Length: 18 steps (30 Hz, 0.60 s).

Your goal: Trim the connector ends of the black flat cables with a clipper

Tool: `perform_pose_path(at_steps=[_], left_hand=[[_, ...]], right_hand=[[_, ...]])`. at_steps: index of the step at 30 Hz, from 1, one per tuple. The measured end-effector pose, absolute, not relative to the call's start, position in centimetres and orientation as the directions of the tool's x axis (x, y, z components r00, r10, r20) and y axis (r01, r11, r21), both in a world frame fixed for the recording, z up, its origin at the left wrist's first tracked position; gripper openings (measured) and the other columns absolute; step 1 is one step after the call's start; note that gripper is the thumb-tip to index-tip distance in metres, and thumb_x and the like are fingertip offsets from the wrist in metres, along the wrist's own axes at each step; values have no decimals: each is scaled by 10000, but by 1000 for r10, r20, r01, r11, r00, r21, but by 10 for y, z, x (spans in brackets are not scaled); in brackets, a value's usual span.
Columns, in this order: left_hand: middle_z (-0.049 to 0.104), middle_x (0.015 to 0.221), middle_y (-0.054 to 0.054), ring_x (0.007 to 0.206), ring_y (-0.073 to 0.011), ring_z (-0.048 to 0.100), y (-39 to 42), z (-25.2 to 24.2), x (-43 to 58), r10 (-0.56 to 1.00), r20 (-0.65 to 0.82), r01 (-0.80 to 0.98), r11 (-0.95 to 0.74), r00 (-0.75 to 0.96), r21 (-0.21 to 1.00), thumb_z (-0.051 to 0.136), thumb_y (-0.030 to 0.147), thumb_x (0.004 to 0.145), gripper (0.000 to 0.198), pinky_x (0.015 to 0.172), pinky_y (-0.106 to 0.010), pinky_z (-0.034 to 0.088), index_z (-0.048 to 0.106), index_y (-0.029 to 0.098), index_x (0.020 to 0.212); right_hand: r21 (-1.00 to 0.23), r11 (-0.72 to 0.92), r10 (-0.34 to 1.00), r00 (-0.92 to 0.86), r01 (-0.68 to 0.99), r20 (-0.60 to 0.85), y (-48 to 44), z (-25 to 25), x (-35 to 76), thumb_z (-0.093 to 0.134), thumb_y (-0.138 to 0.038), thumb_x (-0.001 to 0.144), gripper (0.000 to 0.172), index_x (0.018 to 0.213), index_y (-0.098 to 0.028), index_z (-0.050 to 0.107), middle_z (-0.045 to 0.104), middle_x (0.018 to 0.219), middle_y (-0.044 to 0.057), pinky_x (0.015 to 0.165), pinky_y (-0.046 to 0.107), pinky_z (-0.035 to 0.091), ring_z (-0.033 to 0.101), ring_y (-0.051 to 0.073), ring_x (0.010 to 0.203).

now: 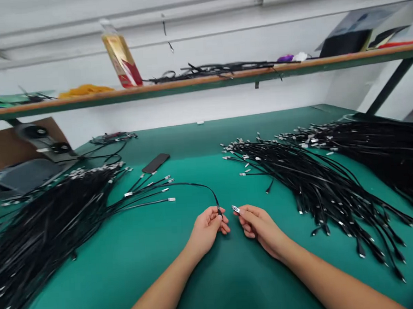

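Viewing remotely, I find the left hand [208, 226] closed, thumb against fingers, on one end of a black cable [208, 187], over the green tabletop [156, 249]; the cable arches back toward the left cable pile [54, 218]. I record the right hand [258, 223] pinching a small white-marked piece [236, 209] — exact type I cannot tell — near the left hand, not touching it. A dark phone [156, 163] lies beyond the loose cable ends.

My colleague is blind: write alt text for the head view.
A person's left hand holds a black cable; the right hand pinches a small pale piece, over a green table. Bundles of black cables lie on both sides.
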<state>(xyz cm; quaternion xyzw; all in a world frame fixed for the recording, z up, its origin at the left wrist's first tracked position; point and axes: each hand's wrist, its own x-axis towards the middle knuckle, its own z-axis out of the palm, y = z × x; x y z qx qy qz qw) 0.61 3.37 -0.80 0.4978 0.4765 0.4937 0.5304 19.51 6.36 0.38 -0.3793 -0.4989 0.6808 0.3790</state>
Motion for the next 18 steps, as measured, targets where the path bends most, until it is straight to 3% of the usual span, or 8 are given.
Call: perform_pose_path(at_steps=[4,12,18], left_hand=[[720,859,-12,699,-151,707,27,-8,8,988,-100,-48,106,117,993,697,330,990,230,700,-318,599,669,141,1119],[738,911,-32,743,-154,742,24,1,4,969,-197,-82,211,149,974,639,269,993,392,717,-281,617,619,170,1371],[757,910,-20,725,-137,751,23,1,7,977,-177,-75,187,121,980,624,237,996,345,696,-235,638,669,217,1337]], right_hand=[[-972,-222,899,-402,-76,-174,67,3,196,698,-575,881,398,873,-183,628,442,648,-67,462,246,231,308,79,508],[-976,-191,867,-447,107,-219,66,13,199,679,-322,913,169,880,-159,710,622,711,-15,487,245,288,395,77,543],[-973,-202,849,-477,109,-229,66,17,200,638,-288,932,140,902,-159,684,547,657,-53,427,238,215,321,56,485]])
